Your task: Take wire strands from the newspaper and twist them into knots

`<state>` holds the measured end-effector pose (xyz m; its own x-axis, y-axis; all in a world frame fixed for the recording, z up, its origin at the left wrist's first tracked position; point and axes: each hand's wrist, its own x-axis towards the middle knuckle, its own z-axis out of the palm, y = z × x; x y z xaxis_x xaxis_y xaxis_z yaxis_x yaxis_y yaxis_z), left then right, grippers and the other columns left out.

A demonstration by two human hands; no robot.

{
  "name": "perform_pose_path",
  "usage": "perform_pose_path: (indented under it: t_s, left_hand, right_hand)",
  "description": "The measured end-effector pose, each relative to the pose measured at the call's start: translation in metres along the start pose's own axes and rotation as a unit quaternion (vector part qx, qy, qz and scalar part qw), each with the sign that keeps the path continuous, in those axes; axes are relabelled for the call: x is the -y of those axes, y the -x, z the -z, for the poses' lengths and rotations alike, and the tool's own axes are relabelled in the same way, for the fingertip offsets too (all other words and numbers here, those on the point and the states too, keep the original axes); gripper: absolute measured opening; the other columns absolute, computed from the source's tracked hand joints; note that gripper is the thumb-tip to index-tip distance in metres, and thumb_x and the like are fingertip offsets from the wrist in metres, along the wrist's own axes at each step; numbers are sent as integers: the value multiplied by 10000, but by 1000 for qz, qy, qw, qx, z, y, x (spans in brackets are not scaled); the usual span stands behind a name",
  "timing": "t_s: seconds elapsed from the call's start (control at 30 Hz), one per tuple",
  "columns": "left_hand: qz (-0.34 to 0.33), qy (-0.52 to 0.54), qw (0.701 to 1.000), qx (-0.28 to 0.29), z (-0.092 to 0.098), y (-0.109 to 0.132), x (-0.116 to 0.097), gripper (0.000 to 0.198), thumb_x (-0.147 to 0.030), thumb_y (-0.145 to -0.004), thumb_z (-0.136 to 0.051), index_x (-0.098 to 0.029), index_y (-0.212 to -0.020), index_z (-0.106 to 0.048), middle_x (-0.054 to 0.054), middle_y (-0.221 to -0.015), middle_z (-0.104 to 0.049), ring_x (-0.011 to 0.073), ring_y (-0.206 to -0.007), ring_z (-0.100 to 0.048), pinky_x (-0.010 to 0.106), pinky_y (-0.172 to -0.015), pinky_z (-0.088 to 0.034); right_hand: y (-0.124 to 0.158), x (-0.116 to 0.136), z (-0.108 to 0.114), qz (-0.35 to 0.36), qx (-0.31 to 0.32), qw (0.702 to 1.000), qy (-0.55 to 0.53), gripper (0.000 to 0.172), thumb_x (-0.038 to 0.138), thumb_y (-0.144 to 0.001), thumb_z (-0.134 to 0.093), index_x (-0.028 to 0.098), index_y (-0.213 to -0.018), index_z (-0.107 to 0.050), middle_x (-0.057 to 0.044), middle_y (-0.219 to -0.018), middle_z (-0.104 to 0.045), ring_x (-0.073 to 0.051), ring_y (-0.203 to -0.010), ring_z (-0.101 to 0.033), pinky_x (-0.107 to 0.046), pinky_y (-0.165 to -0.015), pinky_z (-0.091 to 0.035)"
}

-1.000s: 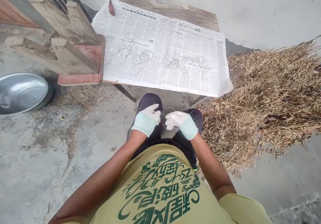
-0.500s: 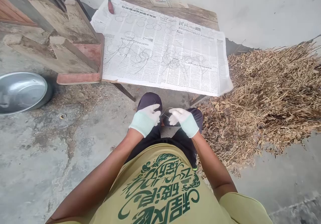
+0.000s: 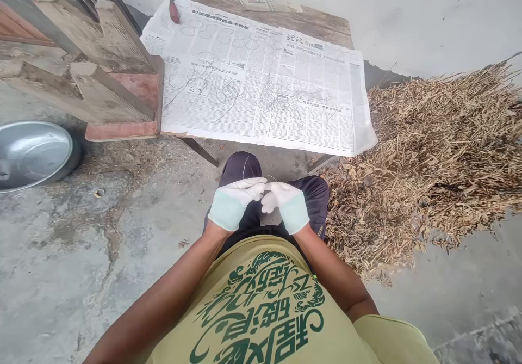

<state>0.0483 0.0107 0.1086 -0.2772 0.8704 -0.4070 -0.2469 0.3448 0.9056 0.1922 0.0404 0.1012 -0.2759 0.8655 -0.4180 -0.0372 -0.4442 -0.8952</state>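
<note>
A thin wire point(image 3: 245, 167), bent into a curve, is pinched between my two gloved hands above my lap. My left hand point(image 3: 240, 195), in a white glove with a pale green cuff, is closed on it, and one end sticks up past the fingers. My right hand point(image 3: 284, 198), gloved alike, has thumb and forefinger closed on the wire's looped part; its lower fingers are loosely curled. The fingertips of both hands are close together or touching. Beyond my knees, newspaper point(image 3: 244, 130) covers a wooden table, with several wire rings point(image 3: 223, 36) and tangled wire pieces point(image 3: 281, 94) on it.
A dark red-handled tool point(image 3: 174, 11) lies at the newspaper's far left corner. Left of the table stand a wooden frame point(image 3: 110, 89) and a metal basin point(image 3: 35, 152). A heap of dry stalks point(image 3: 432, 179) spreads along the right. A small ring point(image 3: 99, 192) lies on the concrete floor.
My hands have come together, the right moving left towards the left hand. The wire between them is now mostly hidden by the fingers. The view has shifted slightly.
</note>
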Motion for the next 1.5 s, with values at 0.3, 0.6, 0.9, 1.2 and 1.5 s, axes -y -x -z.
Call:
perform_pose_path:
  t_s: [0.3,0.6,0.9,1.2,1.5]
  left_hand:
    - [-7,0,999,-31,4,3,4,413,-416,-761,-827,-151,-1078,-828,59,-846,-771,123,-673,-565,255,-690,-484]
    - [33,11,999,-22,4,6,4,453,-466,-720,-841,-150,-1044,-827,11,-693,-679,122,-630,-531,248,-581,-402]
    - [43,-34,998,5,2,4,4,282,-391,-703,-803,-159,-860,-831,5,-601,-643,101,-539,-468,234,-487,-320]
    - [108,-173,975,89,0,-2,-13,181,-334,-556,-811,-167,-615,-773,29,-543,-653,99,-462,-440,226,-415,-313]
    - [147,-127,974,115,11,-8,8,179,-309,-579,-810,-163,-680,-784,20,-548,-624,91,-463,-425,228,-432,-272]
  right_hand:
    - [14,8,1,25,10,977,210,409,363,-977,-525,204,-604,-575,38,-427,-513,-104,-424,-501,-224,-545,-425]
    - [7,7,17,53,102,936,332,429,311,-1010,-511,201,-602,-583,32,-468,-540,-115,-484,-535,-242,-612,-394]
    - [-1,47,41,165,147,809,544,338,451,-990,-626,210,-778,-731,-34,-665,-666,-187,-696,-614,-293,-663,-380]
    - [-30,96,16,397,265,541,693,189,284,-1001,-633,139,-1107,-694,-128,-1052,-730,-278,-1000,-619,-406,-873,-397]
    - [-41,75,17,381,340,468,721,229,112,-1016,-510,112,-949,-729,-130,-834,-736,-236,-817,-644,-361,-739,-341]
